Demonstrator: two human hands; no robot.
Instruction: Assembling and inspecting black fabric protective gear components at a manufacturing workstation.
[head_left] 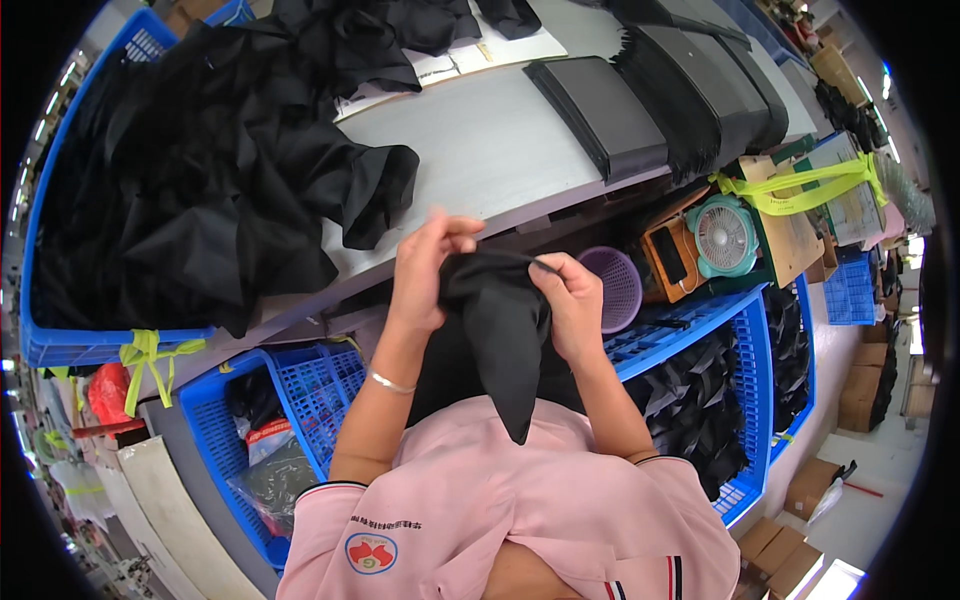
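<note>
A piece of black fabric (pixel 505 330) hangs in front of my chest, its lower end tapering to a point over my pink shirt. My right hand (pixel 570 300) pinches its upper right edge between thumb and fingers. At the upper left edge is my left hand (pixel 430 260), its fingers bent loosely above the cloth and slightly apart. The left palm lies against or very near the fabric; its thumb is hidden. Beyond my left hand, a large heap of black cloth (pixel 230 160) spills over the table edge.
The grey table (pixel 470 130) holds stacks of flat black pieces (pixel 600 110) at the right. Blue baskets stand on both sides of me, the right basket (pixel 745 390) full of black pieces, the left basket (pixel 320 400) with bagged items. A purple bin (pixel 610 290) and teal fan (pixel 725 235) sit under the table edge.
</note>
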